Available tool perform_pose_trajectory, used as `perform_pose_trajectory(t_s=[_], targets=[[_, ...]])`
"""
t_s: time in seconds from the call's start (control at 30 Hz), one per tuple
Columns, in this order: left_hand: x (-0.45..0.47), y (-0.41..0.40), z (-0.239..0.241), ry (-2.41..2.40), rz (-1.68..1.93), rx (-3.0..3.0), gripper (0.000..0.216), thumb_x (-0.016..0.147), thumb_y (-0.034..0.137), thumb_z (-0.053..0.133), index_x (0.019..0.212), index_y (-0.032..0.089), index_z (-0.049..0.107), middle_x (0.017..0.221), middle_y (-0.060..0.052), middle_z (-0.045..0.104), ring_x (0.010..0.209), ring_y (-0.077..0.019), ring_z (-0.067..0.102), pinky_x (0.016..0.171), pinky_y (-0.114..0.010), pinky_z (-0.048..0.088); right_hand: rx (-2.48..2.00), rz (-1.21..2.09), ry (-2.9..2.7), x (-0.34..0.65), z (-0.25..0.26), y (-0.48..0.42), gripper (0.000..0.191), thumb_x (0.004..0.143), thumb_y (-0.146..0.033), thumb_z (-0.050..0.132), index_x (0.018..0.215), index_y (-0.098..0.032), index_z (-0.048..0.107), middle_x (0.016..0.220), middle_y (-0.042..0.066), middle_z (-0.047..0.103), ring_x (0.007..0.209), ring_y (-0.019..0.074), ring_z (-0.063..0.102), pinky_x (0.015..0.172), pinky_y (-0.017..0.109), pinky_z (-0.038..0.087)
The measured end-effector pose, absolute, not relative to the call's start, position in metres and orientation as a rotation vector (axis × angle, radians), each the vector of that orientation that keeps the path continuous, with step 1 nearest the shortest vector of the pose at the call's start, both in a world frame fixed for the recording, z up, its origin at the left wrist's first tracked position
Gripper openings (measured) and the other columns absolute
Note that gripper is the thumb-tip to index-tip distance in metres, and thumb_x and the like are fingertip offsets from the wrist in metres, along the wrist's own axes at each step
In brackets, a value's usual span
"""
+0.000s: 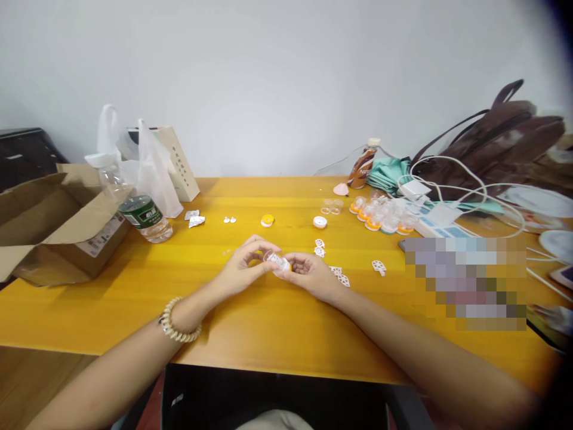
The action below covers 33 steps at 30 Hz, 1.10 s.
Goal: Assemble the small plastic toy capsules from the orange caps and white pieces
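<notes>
Both hands meet over the middle of the table around a small clear plastic capsule (278, 261) with white parts inside and an orange-white base. My left hand (248, 263) pinches its clear end between thumb and fingers. At the other end, the base sits in the closed fingers of my right hand (311, 275). White spoked plastic pieces (319, 248) lie just beyond and beside my right hand. Farther back are a yellow-and-white round base (267, 221), a white round base with an orange rim (319, 222), and two tiny white parts (230, 220).
At left stand an open cardboard box (67, 227), a water bottle (145, 215) and a white plastic bag (154, 173). Several finished-looking capsules (380, 216) cluster at right, near clear rings (331, 206), a power strip (441, 230), tangled cables, a brown drink bottle (364, 164) and a dark bag (492, 143).
</notes>
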<state>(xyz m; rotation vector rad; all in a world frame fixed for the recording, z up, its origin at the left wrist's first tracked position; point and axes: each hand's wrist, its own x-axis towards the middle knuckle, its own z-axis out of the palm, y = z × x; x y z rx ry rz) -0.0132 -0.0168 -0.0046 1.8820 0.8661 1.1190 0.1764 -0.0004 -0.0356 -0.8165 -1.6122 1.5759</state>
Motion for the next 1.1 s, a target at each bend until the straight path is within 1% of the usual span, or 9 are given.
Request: perform_pose_trajectory(t_s=[0.07, 0.23, 0.43, 0.6, 0.8, 0.87, 0.97, 1.03, 1.1], targets=[[-0.0158, -0.0168, -0.0031, 0.827, 1.037, 1.916, 0.022, 0.083, 0.027, 0.058, 0.104, 0.021, 0.062, 0.093, -0.005, 0.053, 0.088, -0.0158, 0.053, 0.085, -0.033, 0.043, -0.805, 1.581, -1.63, 0.1764, -0.0372, -0.0006, 0.03, 0.067, -0.034, 0.072, 0.09, -0.016, 0.065, 0.081, 0.001, 0.066, 0.07, 0.0126, 0.059, 0.071, 0.028, 0.045], [-0.0171, -0.0181, -0.0021, 0.745, 1.029, 1.962, 0.033, 0.084, 0.024, 0.056, 0.117, 0.024, 0.053, 0.125, -0.01, 0.045, 0.118, -0.023, 0.043, 0.097, -0.039, 0.036, -0.825, 1.554, -1.62, 0.1762, -0.0367, -0.0006, 0.032, 0.067, -0.035, 0.072, 0.091, -0.015, 0.064, 0.079, 0.001, 0.065, 0.067, 0.0118, 0.058, 0.068, 0.027, 0.045], [-0.0129, -0.0183, -0.0064, 1.002, 1.105, 1.918, 0.019, 0.082, 0.027, 0.058, 0.1, 0.019, 0.056, 0.094, -0.005, 0.057, 0.092, -0.0179, 0.054, 0.087, -0.035, 0.042, -0.869, 1.538, -1.634, 0.1769, -0.0355, 0.0, 0.034, 0.066, -0.037, 0.072, 0.09, -0.015, 0.064, 0.077, 0.001, 0.066, 0.065, 0.0117, 0.058, 0.065, 0.027, 0.045], [-0.0157, -0.0208, -0.0022, 0.807, 1.01, 2.013, 0.027, 0.086, 0.022, 0.051, 0.114, 0.022, 0.052, 0.129, -0.01, 0.045, 0.122, -0.0225, 0.041, 0.102, -0.039, 0.032, -0.874, 1.535, -1.631, 0.1776, -0.0354, 0.0009, 0.034, 0.065, -0.037, 0.072, 0.091, -0.016, 0.064, 0.08, 0.001, 0.066, 0.067, 0.0125, 0.059, 0.067, 0.027, 0.045], [-0.0133, -0.0191, -0.0071, 1.095, 1.037, 2.007, 0.024, 0.082, 0.029, 0.059, 0.103, 0.018, 0.055, 0.092, -0.005, 0.06, 0.087, -0.0171, 0.056, 0.082, -0.033, 0.043, -0.869, 1.537, -1.627, 0.1768, -0.0358, 0.001, 0.031, 0.066, -0.036, 0.071, 0.088, -0.016, 0.064, 0.077, 0.0, 0.065, 0.064, 0.0108, 0.057, 0.065, 0.026, 0.044], [-0.015, -0.0179, -0.0062, 0.983, 0.954, 2.006, 0.024, 0.085, 0.026, 0.053, 0.108, 0.019, 0.055, 0.101, -0.007, 0.06, 0.097, -0.0177, 0.055, 0.088, -0.034, 0.042, -0.882, 1.536, -1.625, 0.177, -0.035, 0.0006, 0.032, 0.065, -0.036, 0.072, 0.088, -0.015, 0.063, 0.074, 0.0, 0.064, 0.061, 0.01, 0.055, 0.062, 0.025, 0.044], [-0.0164, -0.0181, -0.0053, 0.876, 0.926, 2.012, 0.035, 0.086, 0.023, 0.051, 0.121, 0.025, 0.049, 0.127, -0.008, 0.046, 0.118, -0.0201, 0.044, 0.096, -0.035, 0.038, -0.886, 1.516, -1.638, 0.1773, -0.0332, 0.0, 0.033, 0.064, -0.036, 0.072, 0.088, -0.015, 0.063, 0.073, -0.001, 0.063, 0.061, 0.0099, 0.054, 0.061, 0.025, 0.043], [-0.0153, -0.0191, -0.0073, 0.961, 0.995, 2.015, 0.045, 0.082, 0.026, 0.058, 0.125, 0.027, 0.044, 0.128, -0.008, 0.042, 0.117, -0.0209, 0.043, 0.093, -0.035, 0.039, -0.887, 1.503, -1.663, 0.1773, -0.0322, -0.0005, 0.033, 0.065, -0.037, 0.071, 0.088, -0.015, 0.063, 0.073, 0.0, 0.064, 0.06, 0.0103, 0.055, 0.061, 0.025, 0.043], [-0.0134, -0.0197, -0.0105, 1.1, 1.067, 2.033, 0.048, 0.077, 0.031, 0.065, 0.121, 0.026, 0.046, 0.115, -0.007, 0.047, 0.104, -0.0195, 0.049, 0.085, -0.033, 0.042, -0.885, 1.497, -1.684, 0.1771, -0.0316, -0.0012, 0.033, 0.066, -0.038, 0.07, 0.088, -0.015, 0.064, 0.074, 0.0, 0.064, 0.06, 0.0104, 0.055, 0.061, 0.025, 0.044]])
